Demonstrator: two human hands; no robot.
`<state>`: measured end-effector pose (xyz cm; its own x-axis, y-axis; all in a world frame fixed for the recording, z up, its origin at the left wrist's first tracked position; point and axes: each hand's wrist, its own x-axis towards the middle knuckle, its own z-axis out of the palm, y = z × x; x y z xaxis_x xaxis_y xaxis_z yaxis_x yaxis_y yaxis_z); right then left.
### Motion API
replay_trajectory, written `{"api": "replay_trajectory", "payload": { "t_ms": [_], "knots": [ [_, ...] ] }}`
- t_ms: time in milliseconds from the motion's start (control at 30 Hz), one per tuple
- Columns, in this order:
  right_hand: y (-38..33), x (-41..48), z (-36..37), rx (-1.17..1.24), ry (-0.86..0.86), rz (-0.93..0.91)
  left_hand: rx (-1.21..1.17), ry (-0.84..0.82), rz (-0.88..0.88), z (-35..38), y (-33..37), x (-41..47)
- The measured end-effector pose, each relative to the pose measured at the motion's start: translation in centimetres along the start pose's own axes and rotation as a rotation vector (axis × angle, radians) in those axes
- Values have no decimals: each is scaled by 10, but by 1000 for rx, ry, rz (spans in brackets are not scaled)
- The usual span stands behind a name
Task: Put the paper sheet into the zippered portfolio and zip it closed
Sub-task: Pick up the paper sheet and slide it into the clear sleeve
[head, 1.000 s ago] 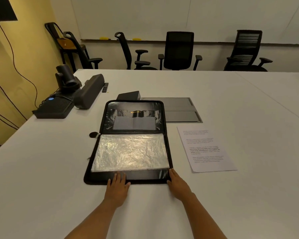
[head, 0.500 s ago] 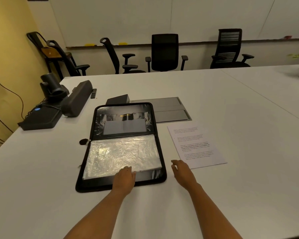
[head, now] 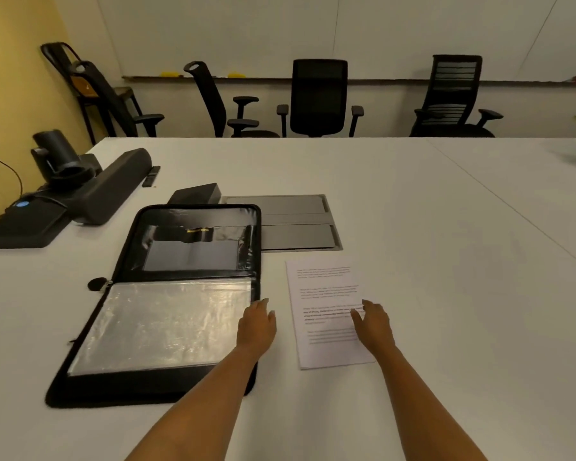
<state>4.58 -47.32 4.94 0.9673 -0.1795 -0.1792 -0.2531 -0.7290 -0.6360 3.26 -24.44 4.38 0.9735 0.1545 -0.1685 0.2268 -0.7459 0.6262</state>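
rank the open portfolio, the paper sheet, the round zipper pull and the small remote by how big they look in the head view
1. open portfolio
2. paper sheet
3 and 4. round zipper pull and small remote: they look alike, and the remote lies farther from the camera, so no ranking.

A wide white surface [head: 396, 201] carries an open black zippered portfolio [head: 167, 294] lying flat near the front edge. Just to its right lies a printed paper sheet [head: 323, 294], apart from it. Behind the portfolio sit a small black box [head: 195, 194] and a grey recessed panel [head: 296, 224]. At the far left stand a camera [head: 59, 158], a long black bar [head: 110, 186] and a flat black console [head: 20, 224].
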Motion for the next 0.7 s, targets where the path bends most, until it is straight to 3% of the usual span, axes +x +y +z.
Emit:
{"api": "replay_trajectory", "payload": {
  "t_ms": [267, 400, 700],
  "knots": [
    [39, 51, -26, -15, 7, 159, -145, -27, -179, 52, 52, 29],
    [47, 64, -23, 8, -5, 202, -75, 3, -246, 66, 60, 31],
    [44, 85, -16, 278, -48, 349, -138, 145, -318, 84, 66, 34]
  ]
}}
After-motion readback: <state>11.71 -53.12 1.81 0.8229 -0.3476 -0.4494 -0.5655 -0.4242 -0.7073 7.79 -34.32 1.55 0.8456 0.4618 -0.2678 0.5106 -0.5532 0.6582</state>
